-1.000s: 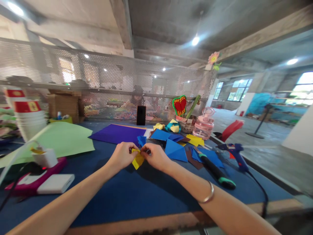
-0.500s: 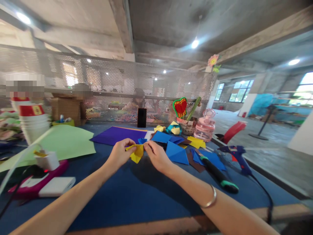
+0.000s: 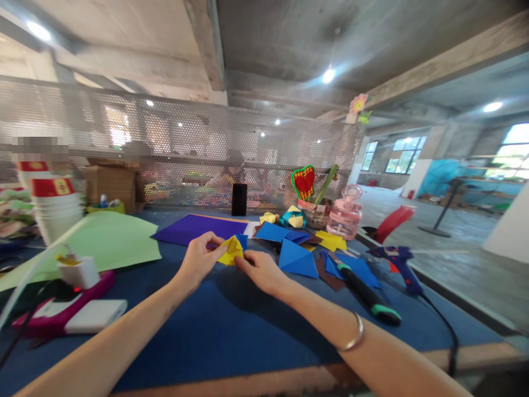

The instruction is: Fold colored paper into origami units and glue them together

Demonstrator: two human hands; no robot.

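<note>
- The left hand [image 3: 202,256] pinches the yellow paper [image 3: 230,252] between thumb and fingers at its left side.
- The right hand [image 3: 264,270] is bunched, its fingertips touching the lower right edge of that paper; whether they grip it, I cannot tell.
- The yellow paper is folded and sits between the two hands, above the table [image 3: 215,342].
- A silver bangle [image 3: 353,335] circles the right forearm.
- Just beyond the left hand lies a purple sheet [image 3: 198,229]; farther to its left, a light green sheet [image 3: 115,237].
- A black phone [image 3: 238,199] stands upright beyond both hands.
- Near the right hand, on its right, are loose blue papers [image 3: 296,258]; farther right come a black-handled tool [image 3: 370,295] and a glue gun [image 3: 399,262].
- Beyond the right hand stands a pink bottle [image 3: 345,218], beside a basket [image 3: 316,214].
- Well left of the left hand are a power strip [image 3: 103,284] and stacked cups [image 3: 58,215].
</note>
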